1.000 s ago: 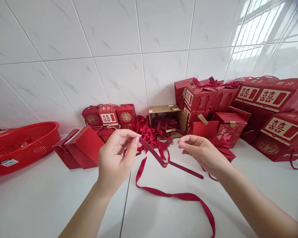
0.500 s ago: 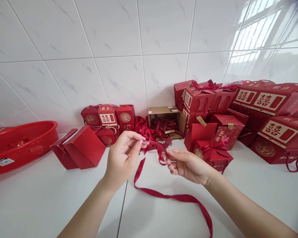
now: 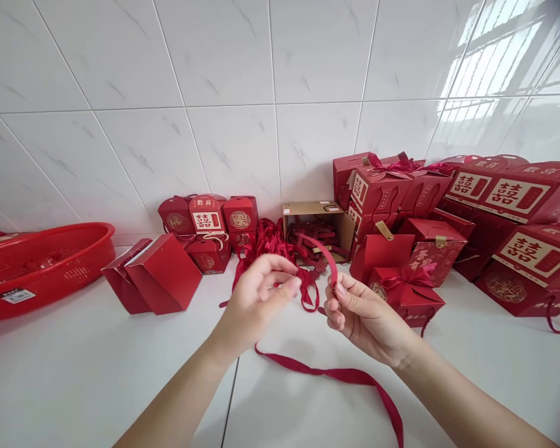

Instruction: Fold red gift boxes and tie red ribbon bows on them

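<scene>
In my right hand (image 3: 364,314), a narrow curved red strip (image 3: 324,252) is pinched between thumb and fingers, its free end arching up and to the left. My left hand (image 3: 264,292) is slightly blurred, with its thumb and index finger a little apart and the strip clear of its fingertips. Beneath the hands, a long dark red ribbon (image 3: 326,372) snakes over the white tabletop (image 3: 308,410); my left hand hides its far end. Behind them lie a heap of red ribbons (image 3: 273,236) and an open cardboard box (image 3: 343,227) on its side, holding red strips.
Two plain red boxes (image 3: 165,274) stand left of my hands, beside a red plastic basket (image 3: 56,274). Several small gift boxes (image 3: 208,218) sit at the back. On the right, a bow-tied box (image 3: 406,295) stands before stacked red gift boxes (image 3: 518,193) along the tiled wall.
My left hand has let go of the strip's end and lowered slightly. The strip now curves upward from my right hand alone. The whole view has shifted a little.
</scene>
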Available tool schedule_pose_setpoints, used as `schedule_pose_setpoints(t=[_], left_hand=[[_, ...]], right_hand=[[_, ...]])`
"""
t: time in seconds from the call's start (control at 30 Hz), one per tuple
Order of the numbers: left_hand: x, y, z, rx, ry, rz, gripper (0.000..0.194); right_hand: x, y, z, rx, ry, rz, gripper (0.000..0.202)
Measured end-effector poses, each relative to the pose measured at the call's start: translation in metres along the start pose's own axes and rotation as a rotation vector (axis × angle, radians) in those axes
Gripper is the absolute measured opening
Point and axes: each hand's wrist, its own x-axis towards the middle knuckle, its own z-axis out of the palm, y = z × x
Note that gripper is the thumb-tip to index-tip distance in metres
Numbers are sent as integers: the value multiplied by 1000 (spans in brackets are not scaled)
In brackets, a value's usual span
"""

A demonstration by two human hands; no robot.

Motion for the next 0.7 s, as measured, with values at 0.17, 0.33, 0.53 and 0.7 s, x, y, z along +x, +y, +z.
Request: schedule_pose_setpoints(t=[0.17,0.33,0.53,0.7], left_hand=[[-8,3,14,77,-204,32,8],[-10,0,16,114,-168,88,10],[-16,-6,23,208,-113,190,15],[-18,-14,31,141,-78,203,17]], right_hand=[[-3,6,8,7,-26,-83,13],[-4,13,13,45,-40,-87,12],[-7,17,17,122,-75,-81,16],[-7,23,17,334,-102,16,19]])
